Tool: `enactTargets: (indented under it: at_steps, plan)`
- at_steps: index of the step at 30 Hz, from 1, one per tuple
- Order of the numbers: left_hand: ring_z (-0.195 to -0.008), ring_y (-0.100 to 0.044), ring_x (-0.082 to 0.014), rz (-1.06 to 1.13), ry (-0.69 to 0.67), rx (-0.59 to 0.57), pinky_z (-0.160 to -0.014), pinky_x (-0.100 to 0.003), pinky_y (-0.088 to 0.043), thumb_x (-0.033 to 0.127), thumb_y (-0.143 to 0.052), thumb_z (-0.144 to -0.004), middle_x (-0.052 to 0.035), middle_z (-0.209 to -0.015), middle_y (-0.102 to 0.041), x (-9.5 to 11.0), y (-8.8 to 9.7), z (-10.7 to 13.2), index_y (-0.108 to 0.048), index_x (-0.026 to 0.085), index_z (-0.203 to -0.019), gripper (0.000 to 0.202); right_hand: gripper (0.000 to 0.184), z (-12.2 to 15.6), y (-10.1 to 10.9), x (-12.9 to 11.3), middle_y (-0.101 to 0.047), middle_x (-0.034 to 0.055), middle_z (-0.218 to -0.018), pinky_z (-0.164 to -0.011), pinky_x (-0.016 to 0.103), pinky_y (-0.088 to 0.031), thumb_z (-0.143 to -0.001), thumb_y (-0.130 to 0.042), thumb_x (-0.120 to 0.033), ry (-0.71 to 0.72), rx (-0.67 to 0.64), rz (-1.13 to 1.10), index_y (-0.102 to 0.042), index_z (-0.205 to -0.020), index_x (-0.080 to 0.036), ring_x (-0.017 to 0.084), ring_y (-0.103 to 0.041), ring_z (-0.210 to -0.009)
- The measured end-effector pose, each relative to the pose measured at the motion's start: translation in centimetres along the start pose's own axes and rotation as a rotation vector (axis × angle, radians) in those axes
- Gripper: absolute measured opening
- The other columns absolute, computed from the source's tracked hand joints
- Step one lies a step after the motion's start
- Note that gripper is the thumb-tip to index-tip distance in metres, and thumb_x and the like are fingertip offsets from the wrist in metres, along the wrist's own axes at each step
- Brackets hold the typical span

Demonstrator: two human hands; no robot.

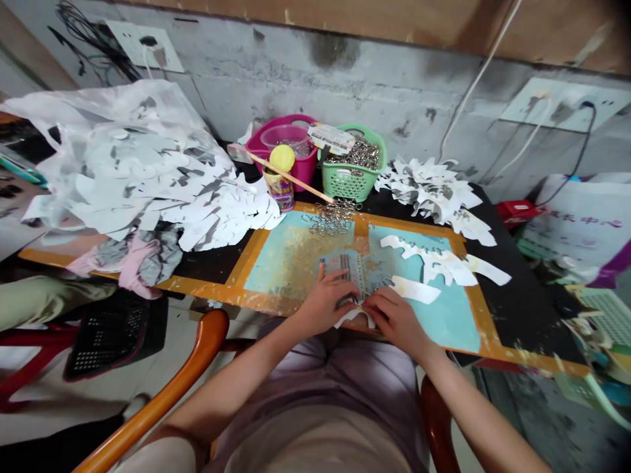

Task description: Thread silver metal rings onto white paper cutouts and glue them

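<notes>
My left hand [329, 301] and my right hand [395, 318] meet at the table's front edge. Between them is a scalloped white cut-out piece [351, 316], with the fingers of both hands closed on it. A small metal ring seems to lie at the fingertips, mostly hidden. Just beyond my left hand lies a flat printed card or plate [340, 261]. To the right of my hands, a white strip [417, 289] rests on the blue mat [458, 322]. Farther back lie more white cut-outs [444, 263] with metal rings along their edges.
Loose metal rings [332, 218] are heaped before a green basket [349, 186] of metal parts. Nearby are a pink basket [308, 169], a yellow-lidded can [280, 184] and a wooden stick [296, 180]. White cut-outs [221, 203] pile up left; another pile [434, 187] stands back right.
</notes>
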State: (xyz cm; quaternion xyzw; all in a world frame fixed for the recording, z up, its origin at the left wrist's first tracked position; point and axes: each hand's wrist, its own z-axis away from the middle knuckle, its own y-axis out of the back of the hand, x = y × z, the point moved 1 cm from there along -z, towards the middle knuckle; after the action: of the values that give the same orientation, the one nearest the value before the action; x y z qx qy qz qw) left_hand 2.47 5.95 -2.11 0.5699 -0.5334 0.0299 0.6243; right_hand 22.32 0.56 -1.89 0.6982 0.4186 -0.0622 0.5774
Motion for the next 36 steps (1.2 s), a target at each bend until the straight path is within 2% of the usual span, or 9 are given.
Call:
enactTargets:
  at_steps: [4, 9, 13, 15, 21, 24, 26, 32, 36]
  plan:
    - [-0.138, -0.044, -0.0307, 0.012, -0.045, -0.013, -0.120, -0.058, -0.012, 0.017, -0.067, -0.079, -0.0046, -0.101, -0.075, 0.2, 0.6, 0.5, -0.070, 0.026, -0.099, 0.023, 0.018, 0.0, 0.0, 0.5, -0.065, 0.0071, -0.090, -0.076, 0.036, -0.048, -0.100, -0.048, -0.023, 0.064, -0.018, 0.021, -0.066, -0.095, -0.021, 0.021, -0.058, -0.084]
    - [-0.139, -0.041, -0.0326, 0.035, -0.107, -0.074, -0.121, -0.059, -0.011, 0.019, -0.066, -0.076, -0.0063, -0.116, -0.071, 1.2, 1.7, 1.4, -0.069, 0.026, -0.111, 0.036, 0.019, 0.2, -0.4, 0.4, -0.066, 0.0088, -0.093, -0.077, 0.038, -0.048, -0.099, -0.048, -0.021, 0.114, -0.079, 0.089, -0.067, -0.099, -0.021, 0.023, -0.057, -0.085]
    - [-0.135, -0.045, -0.0333, -0.110, -0.036, 0.050, -0.119, -0.063, -0.010, 0.026, -0.065, -0.084, -0.0092, -0.130, -0.063, 1.3, 1.1, 1.7, -0.073, 0.025, -0.097, 0.016, 0.020, 0.3, -0.1, 0.3, -0.066, 0.0100, -0.092, -0.076, 0.039, -0.049, -0.096, -0.050, -0.017, 0.151, -0.088, 0.101, -0.069, -0.102, -0.020, 0.024, -0.057, -0.085]
    - [-0.135, -0.045, -0.0335, -0.177, -0.019, 0.048, -0.118, -0.066, -0.010, 0.025, -0.063, -0.087, -0.0096, -0.135, -0.058, 1.3, 0.5, 1.7, -0.073, 0.024, -0.092, 0.011, 0.023, 0.3, 0.2, 0.1, -0.065, 0.0105, -0.094, -0.078, 0.040, -0.050, -0.094, -0.050, -0.014, 0.172, -0.103, 0.083, -0.068, -0.107, -0.020, 0.024, -0.058, -0.087]
    - [-0.136, -0.040, -0.0337, -0.281, -0.022, 0.028, -0.114, -0.069, -0.015, 0.020, -0.056, -0.091, -0.0121, -0.141, -0.047, 1.7, -0.1, 1.9, -0.072, 0.023, -0.088, 0.017, 0.033, 0.6, 0.9, -0.2, -0.064, 0.0112, -0.103, -0.082, 0.043, -0.051, -0.091, -0.050, -0.012, 0.177, -0.109, 0.036, -0.064, -0.119, -0.023, 0.025, -0.058, -0.093]
    - [-0.138, -0.037, -0.0350, -0.325, -0.042, 0.033, -0.112, -0.071, -0.015, 0.021, -0.055, -0.092, -0.0129, -0.141, -0.046, 2.1, 0.0, 2.0, -0.072, 0.023, -0.088, 0.018, 0.033, 0.6, 1.1, -0.3, -0.062, 0.0112, -0.118, -0.087, 0.043, -0.050, -0.094, -0.046, -0.010, 0.138, -0.036, -0.069, -0.060, -0.120, -0.024, 0.024, -0.058, -0.102]
    - [-0.138, -0.036, -0.0356, -0.345, -0.049, 0.043, -0.112, -0.072, -0.015, 0.021, -0.056, -0.092, -0.0130, -0.140, -0.047, 2.1, -0.1, 2.1, -0.073, 0.023, -0.089, 0.018, 0.033, 0.6, 1.0, -0.3, -0.059, 0.0108, -0.128, -0.092, 0.045, -0.049, -0.096, -0.042, -0.010, 0.120, -0.042, -0.088, -0.056, -0.121, -0.025, 0.024, -0.057, -0.107]
    - [-0.138, -0.036, -0.0350, -0.349, -0.019, 0.060, -0.112, -0.072, -0.016, 0.022, -0.054, -0.093, -0.0112, -0.136, -0.048, 1.9, -0.4, 2.3, -0.074, 0.025, -0.091, 0.020, 0.031, 0.6, 0.5, -0.6, -0.066, 0.0116, -0.098, -0.079, 0.042, -0.048, -0.094, -0.042, -0.011, 0.100, -0.142, 0.051, -0.049, -0.124, -0.019, 0.026, -0.056, -0.090]
    - [-0.137, -0.037, -0.0370, -0.284, 0.027, 0.029, -0.111, -0.072, -0.018, 0.026, -0.062, -0.087, -0.0122, -0.139, -0.046, 1.9, 0.1, 2.2, -0.074, 0.024, -0.087, 0.012, 0.032, 0.7, 0.4, -1.0, -0.064, 0.0129, -0.097, -0.079, 0.041, -0.046, -0.094, -0.044, -0.012, 0.138, -0.148, 0.161, -0.046, -0.126, -0.015, 0.027, -0.055, -0.089]
